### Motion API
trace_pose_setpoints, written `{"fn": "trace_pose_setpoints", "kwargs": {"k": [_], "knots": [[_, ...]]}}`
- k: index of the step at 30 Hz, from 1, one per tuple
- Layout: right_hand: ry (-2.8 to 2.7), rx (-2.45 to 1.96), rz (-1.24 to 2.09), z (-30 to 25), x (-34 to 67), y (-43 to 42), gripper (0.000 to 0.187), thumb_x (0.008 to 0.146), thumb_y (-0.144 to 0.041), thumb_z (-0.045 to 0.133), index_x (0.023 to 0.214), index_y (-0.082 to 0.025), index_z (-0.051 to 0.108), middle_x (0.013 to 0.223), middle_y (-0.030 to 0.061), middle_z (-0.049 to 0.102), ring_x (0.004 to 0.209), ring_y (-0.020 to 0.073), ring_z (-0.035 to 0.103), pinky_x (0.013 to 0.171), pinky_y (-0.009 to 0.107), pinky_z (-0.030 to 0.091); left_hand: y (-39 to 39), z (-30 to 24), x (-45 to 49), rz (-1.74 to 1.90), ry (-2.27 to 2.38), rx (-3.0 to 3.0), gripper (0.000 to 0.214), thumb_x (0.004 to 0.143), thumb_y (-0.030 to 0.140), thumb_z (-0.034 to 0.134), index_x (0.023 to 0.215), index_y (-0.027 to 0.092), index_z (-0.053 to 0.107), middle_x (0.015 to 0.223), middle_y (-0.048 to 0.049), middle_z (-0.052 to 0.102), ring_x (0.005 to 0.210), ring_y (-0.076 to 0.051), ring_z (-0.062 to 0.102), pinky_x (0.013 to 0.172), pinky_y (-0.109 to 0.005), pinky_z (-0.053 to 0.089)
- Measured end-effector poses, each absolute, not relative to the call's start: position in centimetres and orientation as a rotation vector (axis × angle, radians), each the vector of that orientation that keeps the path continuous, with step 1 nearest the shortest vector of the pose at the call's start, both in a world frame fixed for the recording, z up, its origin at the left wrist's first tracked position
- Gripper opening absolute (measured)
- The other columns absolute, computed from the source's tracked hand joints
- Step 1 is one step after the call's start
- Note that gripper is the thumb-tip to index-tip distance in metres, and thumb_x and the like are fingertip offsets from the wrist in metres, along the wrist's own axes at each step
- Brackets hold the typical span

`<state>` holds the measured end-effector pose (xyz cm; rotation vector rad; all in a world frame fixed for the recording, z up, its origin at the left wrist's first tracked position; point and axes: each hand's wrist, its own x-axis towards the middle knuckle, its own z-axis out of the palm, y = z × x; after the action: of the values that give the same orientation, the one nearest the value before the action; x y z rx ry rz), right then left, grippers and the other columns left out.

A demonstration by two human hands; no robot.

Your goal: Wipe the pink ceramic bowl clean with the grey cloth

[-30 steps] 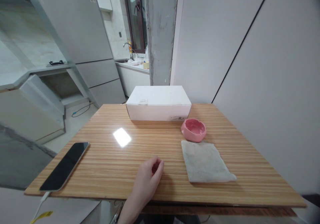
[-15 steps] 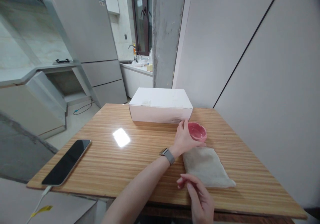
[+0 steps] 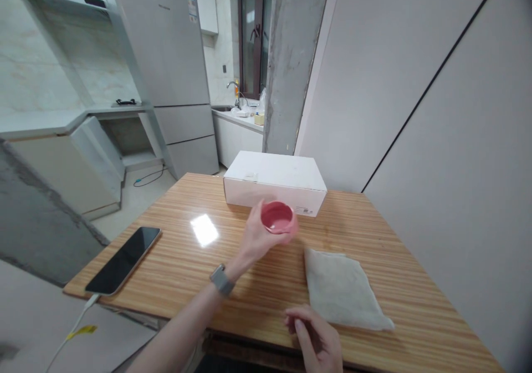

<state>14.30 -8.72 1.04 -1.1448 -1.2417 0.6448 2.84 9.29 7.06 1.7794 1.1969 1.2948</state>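
Note:
A pink bowl with a wavy rim is in my left hand, fingers and thumb wrapped around its left and near sides. It is tilted and seems raised off the table, in front of the white box. A watch is on my left wrist. My right hand rests low by the table's near edge, fingers curled in, with nothing visible in them. Just beyond it, to the right, lies a flat, folded off-white cloth, apart from both hands.
A white cardboard box stands at the back of the wooden table. At the left edge lies a black phone with a white cable plugged in. Behind are a fridge, a sink counter and a wall on the right.
My left hand has carried the pink bowl left, from beside the cloth to in front of the box. The right hand keeps its curled pose near the edge. The view has shifted slightly.

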Motion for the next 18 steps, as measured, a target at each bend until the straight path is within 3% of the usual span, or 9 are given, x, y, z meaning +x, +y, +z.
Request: {"fn": "trace_pose_setpoints", "kwargs": {"k": [7,18], "knots": [[-1.246,-1.147,0.603,0.9,14.0,-8.8,0.026,0.092,-0.041,0.055,0.081,-0.023,0.072,0.067,0.0039,0.067,0.061,0.0179,0.062,0.059,0.025,0.050,13.3,4.9,-11.0,1.410,1.907,1.737,0.089,0.056,0.047,0.083,0.131,0.015,0.046,0.129,-0.0133,0.055,0.119,-0.030,0.054,0.100,-0.042,0.045],[-1.243,-1.156,0.624,1.1,14.1,-8.9,0.023,0.092,-0.037,0.055,0.083,-0.024,0.073,0.069,0.0035,0.068,0.063,0.0173,0.062,0.061,0.024,0.049,16.1,2.5,-16.5,1.329,2.049,1.688,0.083,0.060,0.050,0.082,0.127,0.014,0.048,0.130,-0.0175,0.054,0.120,-0.035,0.053,0.100,-0.048,0.044]]}}
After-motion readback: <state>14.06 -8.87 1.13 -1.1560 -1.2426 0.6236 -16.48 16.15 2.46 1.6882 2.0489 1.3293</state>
